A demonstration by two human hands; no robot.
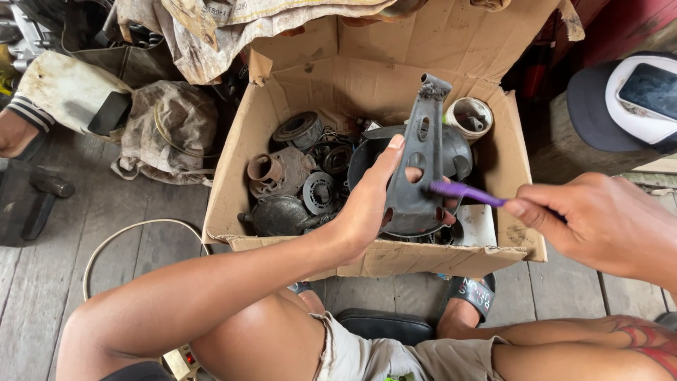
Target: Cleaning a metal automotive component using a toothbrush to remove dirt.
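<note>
- My left hand wraps around one dark, grimy metal bracket, thumb on the near face and fingers behind. It holds the part upright over the cardboard box, I judge so the dirt drops inside.
- My right hand pinches one purple toothbrush between thumb and fingers. The brush head touches the bracket's lower face, and the handle lies level, which I take as a scrubbing angle.
- The box stands open on the wooden plank floor, just beyond my knees and close to both hands.
- Inside it I count about five greasy round metal parts on the left, one white cup at the back right, and one pale square piece at the front right; more may lie hidden under the bracket.
- One cap sits to the right, with one phone on top.
</note>
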